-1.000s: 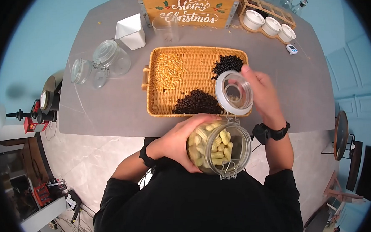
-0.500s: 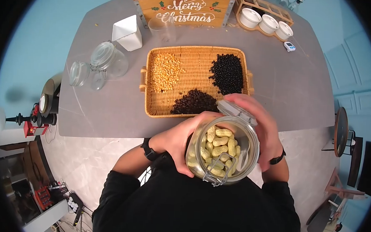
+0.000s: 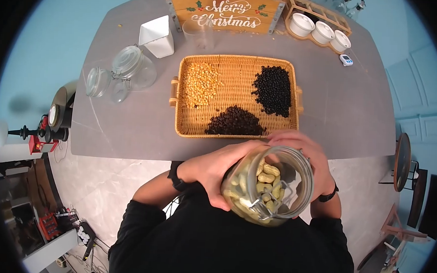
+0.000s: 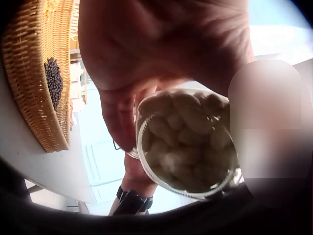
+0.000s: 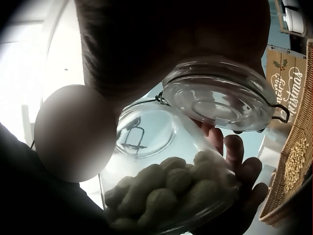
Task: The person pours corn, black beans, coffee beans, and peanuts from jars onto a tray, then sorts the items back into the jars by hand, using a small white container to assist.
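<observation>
Peanuts in their shells [image 3: 266, 187] lie in a clear glass jar [image 3: 298, 210], tilted toward the camera in front of the chest. My left hand [image 3: 216, 167] grips the jar's left side, its fingers partly hidden behind the glass. Around the far right side curves my right hand [image 3: 317, 160], blurred, its fingers near the neck and hinge. The right wrist view shows the hinged glass lid [image 5: 220, 100] swung away from the mouth, below the right palm. Through the glass in the left wrist view, peanuts [image 4: 183, 142] fill the bottom.
Beyond the jar is a wicker tray [image 3: 236, 78] with yellow kernels [image 3: 200, 85], black beans [image 3: 273, 90] and dark brown beans [image 3: 235, 121]. Empty glass jars [image 3: 142, 72], a white container [image 3: 157, 37], a clear cup [image 3: 198, 35], a wooden crate [image 3: 225, 13] and white pots [image 3: 324, 32] surround it.
The right hand has come down from the raised lid to the jar's right side. The jar has shifted slightly right and its mouth has turned; the lid has swung back out of the head view.
</observation>
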`<state>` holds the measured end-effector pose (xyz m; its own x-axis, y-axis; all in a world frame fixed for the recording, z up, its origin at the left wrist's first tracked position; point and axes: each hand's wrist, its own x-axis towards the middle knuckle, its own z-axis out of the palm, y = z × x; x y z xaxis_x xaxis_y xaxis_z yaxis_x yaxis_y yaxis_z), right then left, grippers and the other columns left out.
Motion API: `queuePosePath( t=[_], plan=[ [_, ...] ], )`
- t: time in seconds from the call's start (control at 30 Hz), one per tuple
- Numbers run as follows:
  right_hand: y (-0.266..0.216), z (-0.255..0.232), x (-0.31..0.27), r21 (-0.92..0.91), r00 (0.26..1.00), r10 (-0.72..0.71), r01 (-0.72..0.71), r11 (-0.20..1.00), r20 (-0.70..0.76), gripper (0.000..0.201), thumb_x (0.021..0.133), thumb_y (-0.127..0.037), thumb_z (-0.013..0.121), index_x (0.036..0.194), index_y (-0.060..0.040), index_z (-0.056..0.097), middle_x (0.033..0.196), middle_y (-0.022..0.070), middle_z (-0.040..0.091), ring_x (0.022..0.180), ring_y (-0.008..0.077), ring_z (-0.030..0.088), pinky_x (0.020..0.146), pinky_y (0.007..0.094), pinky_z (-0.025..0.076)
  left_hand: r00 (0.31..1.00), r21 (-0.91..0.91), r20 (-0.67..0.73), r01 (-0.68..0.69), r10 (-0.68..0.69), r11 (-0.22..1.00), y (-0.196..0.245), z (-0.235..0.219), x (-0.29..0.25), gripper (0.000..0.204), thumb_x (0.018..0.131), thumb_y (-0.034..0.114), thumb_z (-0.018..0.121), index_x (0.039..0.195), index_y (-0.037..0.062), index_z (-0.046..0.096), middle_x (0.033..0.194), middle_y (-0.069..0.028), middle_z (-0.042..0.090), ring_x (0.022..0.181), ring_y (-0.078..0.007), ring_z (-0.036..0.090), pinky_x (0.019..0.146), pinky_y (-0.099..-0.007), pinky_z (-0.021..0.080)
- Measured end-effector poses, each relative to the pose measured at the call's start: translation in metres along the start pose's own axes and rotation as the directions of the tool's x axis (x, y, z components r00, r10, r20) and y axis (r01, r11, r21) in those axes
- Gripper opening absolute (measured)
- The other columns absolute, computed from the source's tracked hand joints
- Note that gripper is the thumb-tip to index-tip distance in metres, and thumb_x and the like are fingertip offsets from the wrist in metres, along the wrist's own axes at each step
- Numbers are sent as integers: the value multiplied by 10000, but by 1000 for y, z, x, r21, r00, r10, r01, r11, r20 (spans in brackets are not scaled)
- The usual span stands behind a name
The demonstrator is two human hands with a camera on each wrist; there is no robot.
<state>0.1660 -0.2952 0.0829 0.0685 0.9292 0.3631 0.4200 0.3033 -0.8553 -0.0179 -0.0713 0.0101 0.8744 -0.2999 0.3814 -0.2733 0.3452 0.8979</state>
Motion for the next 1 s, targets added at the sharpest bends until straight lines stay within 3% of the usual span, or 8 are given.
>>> queuePosePath(
  t=[0.1, 0.23, 0.37, 0.4, 0.5, 0.63, 0.87, 1.0],
  plan=[
    [3, 3, -8, -2, 999, -13, 13, 1000, -52, 1318, 462, -687, 1119, 1464, 50, 684, 1508, 229, 660, 1356, 369, 702, 1148, 469, 565, 981, 492, -111, -86, 161, 866, 19, 3, -11, 1344, 687, 622, 1008, 1701, -14, 396, 1613, -235, 562, 1500, -418, 584, 1263, -523, 460],
    [12, 8, -17, 31, 996, 21, -19, 999, -90, 1315, 460, -686, 1124, 1449, 63, 687, 1510, 231, 660, 1367, 365, 694, 1149, 476, 562, 889, 654, -119, -265, 443, 709, 28, 17, -11, 1198, 807, 552, 1016, 1695, 9, 421, 1632, -310, 501, 1487, -517, 570, 1201, -616, 509],
    [14, 13, -22, 94, 989, 100, -90, 991, -112, 1329, 454, -681, 1128, 1460, 64, 681, 1519, 220, 658, 1375, 355, 686, 1159, 474, 553, 875, 621, -114, -307, 471, 721, 38, 29, -9, 721, 960, 379, 933, 1549, 69, 657, 1712, -343, 411, 1527, -563, 526, 1216, -656, 492],
    [13, 13, -24, 118, 984, 122, -108, 987, -126, 1333, 453, -679, 1129, 1463, 65, 679, 1521, 217, 658, 1375, 353, 685, 1162, 473, 550, 885, 577, -118, -308, 450, 757, 43, 32, -11, 544, 988, 283, 903, 1464, 80, 735, 1749, -338, 372, 1564, -564, 487, 1259, -663, 449],
    [12, 10, -28, 78, 983, 131, -121, 989, -130, 1331, 456, -658, 1137, 1475, 60, 674, 1529, 207, 653, 1381, 347, 679, 1175, 471, 537, 896, 559, -47, -342, 441, 755, 46, 27, -6, 492, 980, 228, 908, 1422, 74, 758, 1762, -324, 366, 1590, -557, 457, 1292, -672, 406],
    [5, 11, -29, 110, 975, 169, -154, 982, -142, 1331, 461, -625, 1146, 1498, 53, 660, 1539, 198, 645, 1392, 341, 669, 1188, 466, 525, 877, 425, -226, -303, 424, 853, 41, 37, -4, 736, 954, 274, 941, 1580, 74, 609, 1746, -311, 389, 1597, -556, 447, 1288, -664, 414],
    [-3, 13, -28, 49, 965, 214, -209, 977, -149, 1302, 464, -571, 1158, 1498, 42, 659, 1522, 188, 657, 1375, 327, 678, 1167, 454, 526, 953, 592, -263, 36, 150, 805, 95, 47, 17, 809, 867, 312, 1029, 1508, 33, 622, 1711, -319, 431, 1565, -467, 511, 1271, -577, 444],
    [-7, 21, -29, 79, 943, 283, -274, 959, -175, 1271, 471, -544, 1160, 1492, 32, 669, 1511, 180, 669, 1362, 329, 686, 1158, 452, 530, 970, 404, -227, 14, 86, 915, 89, 35, 18, 529, 900, 212, 1001, 1303, 57, 696, 1684, -294, 468, 1587, -480, 485, 1302, -592, 411]
  ],
)
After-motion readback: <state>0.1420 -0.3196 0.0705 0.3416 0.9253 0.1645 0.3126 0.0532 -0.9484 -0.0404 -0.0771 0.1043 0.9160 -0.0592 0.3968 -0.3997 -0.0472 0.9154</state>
